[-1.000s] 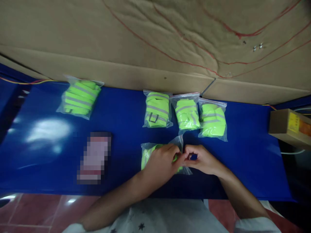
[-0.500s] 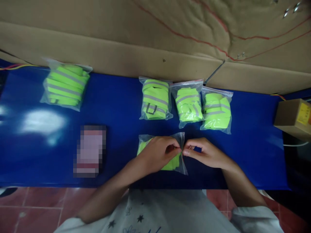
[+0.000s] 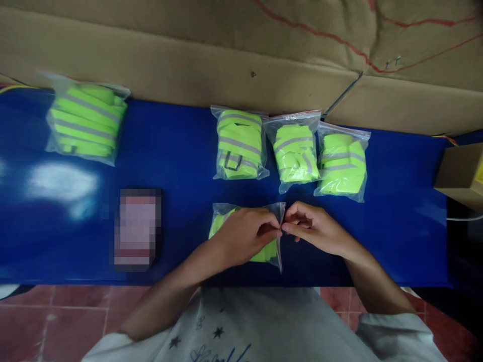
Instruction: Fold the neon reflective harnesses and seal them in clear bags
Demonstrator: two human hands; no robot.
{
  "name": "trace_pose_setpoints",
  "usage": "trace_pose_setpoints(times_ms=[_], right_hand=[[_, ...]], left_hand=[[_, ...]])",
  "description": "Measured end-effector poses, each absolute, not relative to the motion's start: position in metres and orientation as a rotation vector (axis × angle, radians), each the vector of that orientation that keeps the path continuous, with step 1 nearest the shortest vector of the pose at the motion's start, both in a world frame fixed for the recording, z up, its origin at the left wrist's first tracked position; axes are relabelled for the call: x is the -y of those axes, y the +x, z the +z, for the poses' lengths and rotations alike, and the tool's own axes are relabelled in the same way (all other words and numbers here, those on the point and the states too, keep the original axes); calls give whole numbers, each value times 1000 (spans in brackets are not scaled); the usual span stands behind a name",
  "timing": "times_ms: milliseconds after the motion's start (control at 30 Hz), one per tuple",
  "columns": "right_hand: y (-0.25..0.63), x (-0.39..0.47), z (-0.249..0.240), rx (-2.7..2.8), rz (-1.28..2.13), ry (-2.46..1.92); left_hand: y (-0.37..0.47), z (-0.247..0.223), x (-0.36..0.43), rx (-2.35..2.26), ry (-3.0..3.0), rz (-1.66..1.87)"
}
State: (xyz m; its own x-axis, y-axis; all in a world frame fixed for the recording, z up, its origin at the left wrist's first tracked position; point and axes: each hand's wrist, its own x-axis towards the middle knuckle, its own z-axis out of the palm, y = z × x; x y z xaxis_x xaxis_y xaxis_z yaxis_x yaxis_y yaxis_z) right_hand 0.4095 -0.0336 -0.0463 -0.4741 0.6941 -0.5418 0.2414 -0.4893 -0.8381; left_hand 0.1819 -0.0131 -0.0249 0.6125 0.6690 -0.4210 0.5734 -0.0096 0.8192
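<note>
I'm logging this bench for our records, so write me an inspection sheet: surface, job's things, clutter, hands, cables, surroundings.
Surface: blue tabletop, glossy, bright reflection at left.
Job's things: front bag, clear, yellow-green material inside, partly hidden; three similar bags behind it, another bag far left.
Clutter: pixelated rectangular item left of the front bag; cardboard box at right.
Hands: left hand pinches the front bag's right edge; right hand at that edge, grip unclear.
Cables: red-and-yellow wires, far left; white cable below the box.
Surroundings: brown panel with red lines behind; red tiled floor.
</note>
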Motion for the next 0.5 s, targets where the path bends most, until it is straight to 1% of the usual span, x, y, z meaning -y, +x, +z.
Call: trace_pose_setpoints(times_ms=[167,500], right_hand=[[406,34,-45,1444,2108,-1463],[409,35,-33,1583,2056,-1424]], left_hand=[[182,-23,12,-1032,1677,113],[188,-21,25,-1113,1661,211]])
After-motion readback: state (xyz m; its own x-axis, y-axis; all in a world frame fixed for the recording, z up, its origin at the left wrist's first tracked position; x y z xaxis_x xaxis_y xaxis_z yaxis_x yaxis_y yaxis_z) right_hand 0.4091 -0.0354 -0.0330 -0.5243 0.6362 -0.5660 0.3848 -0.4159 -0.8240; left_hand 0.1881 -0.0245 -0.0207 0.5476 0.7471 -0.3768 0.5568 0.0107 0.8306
